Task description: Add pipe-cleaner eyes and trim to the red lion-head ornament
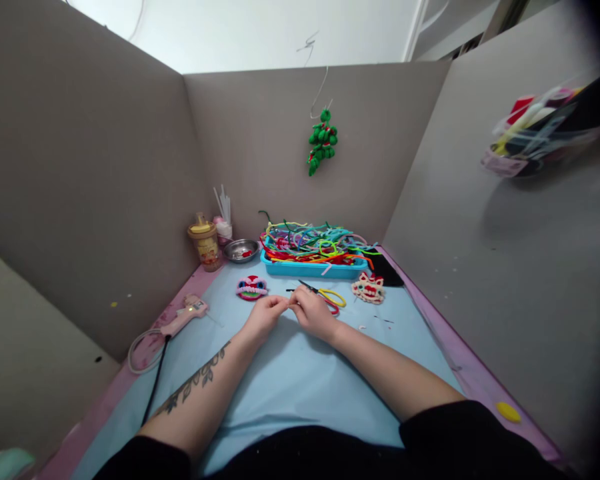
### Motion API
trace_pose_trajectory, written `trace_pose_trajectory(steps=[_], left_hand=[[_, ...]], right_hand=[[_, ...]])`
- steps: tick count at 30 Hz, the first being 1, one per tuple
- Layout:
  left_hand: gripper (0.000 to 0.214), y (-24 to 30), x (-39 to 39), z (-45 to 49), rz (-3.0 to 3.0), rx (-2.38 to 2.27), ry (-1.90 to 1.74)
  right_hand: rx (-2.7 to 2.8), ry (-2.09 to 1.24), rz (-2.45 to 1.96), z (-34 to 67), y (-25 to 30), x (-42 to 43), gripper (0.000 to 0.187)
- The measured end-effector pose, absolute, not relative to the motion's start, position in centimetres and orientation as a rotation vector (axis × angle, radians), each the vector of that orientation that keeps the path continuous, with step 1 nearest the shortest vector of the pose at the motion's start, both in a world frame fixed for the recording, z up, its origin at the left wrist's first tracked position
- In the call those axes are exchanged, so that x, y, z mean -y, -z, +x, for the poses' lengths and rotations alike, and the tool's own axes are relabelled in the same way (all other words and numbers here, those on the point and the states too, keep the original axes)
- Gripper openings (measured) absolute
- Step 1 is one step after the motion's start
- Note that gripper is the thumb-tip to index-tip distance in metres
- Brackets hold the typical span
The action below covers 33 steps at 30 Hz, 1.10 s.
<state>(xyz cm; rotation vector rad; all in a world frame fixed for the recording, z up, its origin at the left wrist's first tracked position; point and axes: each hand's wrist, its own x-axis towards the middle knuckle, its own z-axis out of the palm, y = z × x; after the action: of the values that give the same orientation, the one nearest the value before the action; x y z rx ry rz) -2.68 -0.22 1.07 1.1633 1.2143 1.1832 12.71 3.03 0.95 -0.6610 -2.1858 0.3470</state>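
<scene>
Over the blue cloth, my left hand [266,315] and my right hand [311,312] meet at the fingertips. Both are closed in a pinch, and whatever they hold is too small or hidden to make out. Scissors [334,295] with one yellow and one red handle lie just behind my right hand, partly covered by it. Left of the hands rests a pink, red and blue fuzzy face-shaped piece [252,287]. A cream and red face-shaped piece [369,288] lies to the right.
A blue tray [310,269] heaped with colourful pipe cleaners stands at the back, beside a metal bowl [241,251] and a lidded cup [206,245]. A pink glue gun [185,316] with its cable lies left. Grey partitions surround the table; a green fuzzy ornament [323,141] hangs behind.
</scene>
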Motion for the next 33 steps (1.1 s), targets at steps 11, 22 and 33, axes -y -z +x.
trace_pose_trajectory(steps=[11,22,33], left_hand=[[0.041,-1.3,0.44,-2.82,1.24,-1.246,-1.206],[0.037,-1.61,0.74,-1.92,1.21,-1.196,-1.305],[0.037,-1.76,0.74,-2.25,1.111,-1.028,-1.189]], right_hand=[[2.063,-0.572,-0.637,12.6,-1.55,-3.53,0.015],[2.088,-0.314,-0.646,12.46,-1.12,-2.8,0.011],[1.901,-0.652,-0.739,12.06,-1.72,-2.86,0.014]])
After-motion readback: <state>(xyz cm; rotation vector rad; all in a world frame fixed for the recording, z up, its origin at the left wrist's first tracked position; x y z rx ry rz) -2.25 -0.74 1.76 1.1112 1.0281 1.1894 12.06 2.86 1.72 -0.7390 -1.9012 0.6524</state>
